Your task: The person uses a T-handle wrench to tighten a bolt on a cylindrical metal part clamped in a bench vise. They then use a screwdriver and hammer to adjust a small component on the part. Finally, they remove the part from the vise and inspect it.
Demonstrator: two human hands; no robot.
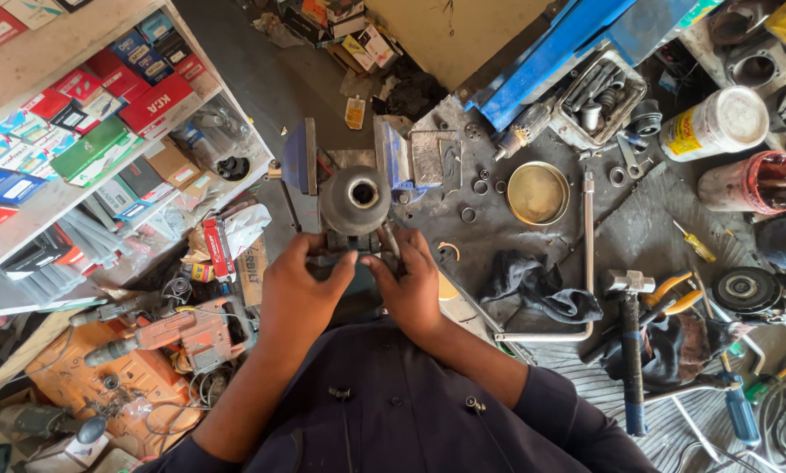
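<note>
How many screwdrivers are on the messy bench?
2. A small yellow-handled screwdriver lies right of the round brass dish. A blue-handled screwdriver lies near the bottom right corner, beside the hammer. More may be hidden under the clutter.

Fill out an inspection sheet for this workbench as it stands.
Surface: dark metal bench, grimy, scattered with washers.
Job's things: round metal part clamped in a blue vise.
Clutter: hammer, brass dish, black rag, yellow screwdriver, white can.
Grippers: left hand and right hand both pinch at the part's underside.
Cables: wire loops by the orange power drill.
Surroundings: shelf of coloured boxes at left.
</note>
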